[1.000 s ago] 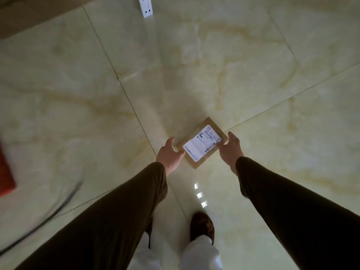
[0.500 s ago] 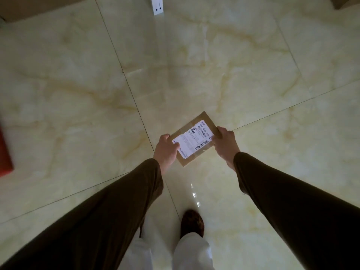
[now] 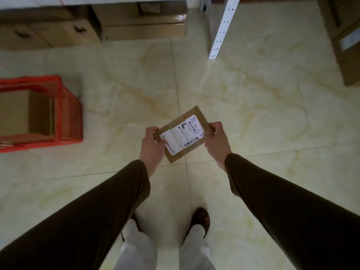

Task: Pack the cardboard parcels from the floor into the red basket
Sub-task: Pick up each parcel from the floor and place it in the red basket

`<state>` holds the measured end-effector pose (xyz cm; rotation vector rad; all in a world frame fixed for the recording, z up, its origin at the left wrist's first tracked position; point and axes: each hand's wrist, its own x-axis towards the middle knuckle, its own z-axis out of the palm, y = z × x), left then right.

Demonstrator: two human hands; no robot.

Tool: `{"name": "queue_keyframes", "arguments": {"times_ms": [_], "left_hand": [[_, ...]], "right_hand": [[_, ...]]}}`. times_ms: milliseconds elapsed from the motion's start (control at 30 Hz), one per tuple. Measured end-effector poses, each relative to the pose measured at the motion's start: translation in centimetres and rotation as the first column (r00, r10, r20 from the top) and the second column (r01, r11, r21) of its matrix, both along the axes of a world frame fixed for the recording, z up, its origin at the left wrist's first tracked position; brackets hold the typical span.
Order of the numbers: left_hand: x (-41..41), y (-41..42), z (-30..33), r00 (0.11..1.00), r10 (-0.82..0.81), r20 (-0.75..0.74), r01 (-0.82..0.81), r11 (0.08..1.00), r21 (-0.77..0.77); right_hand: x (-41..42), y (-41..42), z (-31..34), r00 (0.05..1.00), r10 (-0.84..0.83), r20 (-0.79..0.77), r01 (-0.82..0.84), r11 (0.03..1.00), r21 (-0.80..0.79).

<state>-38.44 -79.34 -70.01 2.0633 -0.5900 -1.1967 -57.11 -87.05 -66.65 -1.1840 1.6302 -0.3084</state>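
A flat cardboard parcel (image 3: 191,118) with a white shipping label is held in the air above the tiled floor. My left hand (image 3: 153,147) grips its lower-left edge and my right hand (image 3: 216,142) grips its right edge, each with the thumb on top. The red basket (image 3: 69,112) stands on the floor at the left, well apart from the parcel. Cardboard parcels lie inside it; its left part is cut off by the frame.
Large cardboard boxes (image 3: 143,22) sit along the far wall under a shelf. A white perforated shelf leg (image 3: 222,30) stands on the floor ahead right. More boxes (image 3: 345,41) stand at the far right. My feet are on the floor below the parcel.
Both hands closed on the parcel and lifted it off the floor. The view rose, so the red basket, the boxes and the shelf leg came into sight.
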Motion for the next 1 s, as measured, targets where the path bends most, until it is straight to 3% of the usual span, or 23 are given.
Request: {"name": "queue_keyframes", "arguments": {"times_ms": [333,500,1000], "left_hand": [[16.2,6.1,4.5,0.992,0.111,0.065,-0.105,0.991,-0.078],[22.9,8.4,5.9,0.980,0.196,-0.021,-0.197,0.977,-0.083],[40.0,10.4,4.3,0.903,0.429,-0.009,-0.429,0.903,-0.004]], "right_hand": [[17.0,3.6,4.1,0.995,0.094,0.030,-0.093,0.996,-0.010],[23.9,5.6,4.9,0.989,0.134,0.054,-0.134,0.991,-0.010],[43.5,5.5,3.1,0.955,0.291,0.047,-0.294,0.954,0.061]]}}
